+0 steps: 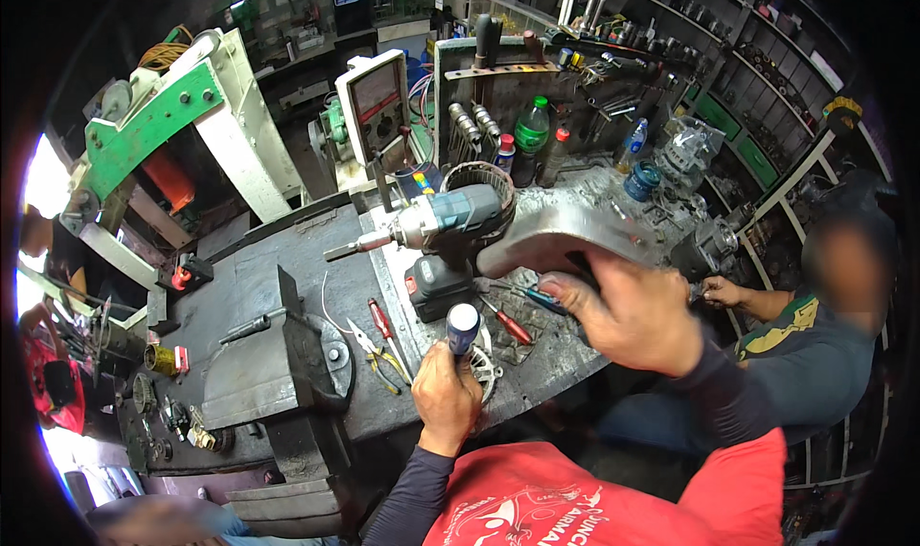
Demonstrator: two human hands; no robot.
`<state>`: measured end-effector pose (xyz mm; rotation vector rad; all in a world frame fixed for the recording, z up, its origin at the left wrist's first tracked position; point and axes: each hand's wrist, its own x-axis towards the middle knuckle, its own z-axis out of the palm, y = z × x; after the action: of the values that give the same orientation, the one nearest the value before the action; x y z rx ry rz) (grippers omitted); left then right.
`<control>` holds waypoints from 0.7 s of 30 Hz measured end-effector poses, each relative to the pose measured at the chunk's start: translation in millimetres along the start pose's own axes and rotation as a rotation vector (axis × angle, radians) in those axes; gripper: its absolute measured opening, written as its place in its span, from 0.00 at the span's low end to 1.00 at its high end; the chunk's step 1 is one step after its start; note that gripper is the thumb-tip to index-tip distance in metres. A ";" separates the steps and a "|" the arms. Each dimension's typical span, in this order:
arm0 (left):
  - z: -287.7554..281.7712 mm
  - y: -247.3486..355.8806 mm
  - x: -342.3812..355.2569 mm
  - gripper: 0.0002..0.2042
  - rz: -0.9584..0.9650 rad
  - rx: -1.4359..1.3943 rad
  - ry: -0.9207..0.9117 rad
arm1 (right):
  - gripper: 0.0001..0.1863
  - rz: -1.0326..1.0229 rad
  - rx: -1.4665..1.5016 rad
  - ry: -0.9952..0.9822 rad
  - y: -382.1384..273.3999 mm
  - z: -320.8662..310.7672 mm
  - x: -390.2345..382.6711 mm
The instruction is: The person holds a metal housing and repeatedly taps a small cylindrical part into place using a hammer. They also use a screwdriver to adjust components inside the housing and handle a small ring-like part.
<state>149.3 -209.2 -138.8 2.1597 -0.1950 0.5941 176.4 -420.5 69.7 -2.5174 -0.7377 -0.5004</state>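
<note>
My left hand is closed round a blue-handled tool with a pale round end pointing up; its lower end is hidden. Beside and below this fist lies a silver metal part with openings, partly covered by the hand. My right hand is raised to the right, gripping a grey metal object smeared by motion, so its kind cannot be made out. Beyond my hands stands a cordless impact wrench. Pliers and a red screwdriver rest left of my left hand, another red screwdriver to its right.
A bench vise occupies the bench's left part. Bottles and metal parts crowd the far right. A co-worker sits at the right with a hand on the bench parts. A green and white press frame stands back left.
</note>
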 end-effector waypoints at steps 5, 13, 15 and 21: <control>1.1 -1.6 -1.6 0.15 -0.013 -0.003 0.001 | 0.18 0.614 0.148 -0.064 74.6 130.9 -53.5; 0.1 -3.2 1.2 0.14 0.018 -0.001 -0.016 | 0.26 0.584 -0.034 0.016 146.7 266.4 -85.0; -0.3 -4.9 0.7 0.13 0.049 0.018 -0.014 | 0.20 0.603 -0.068 -0.066 122.2 240.5 -64.0; -2.5 -5.5 -0.7 0.21 0.054 0.021 -0.048 | 0.24 0.307 1.088 0.235 -0.6 117.6 0.9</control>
<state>149.7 -203.9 -141.8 2.1957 -0.2753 0.5779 201.3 -357.9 -26.7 -1.4723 -0.3529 -0.1826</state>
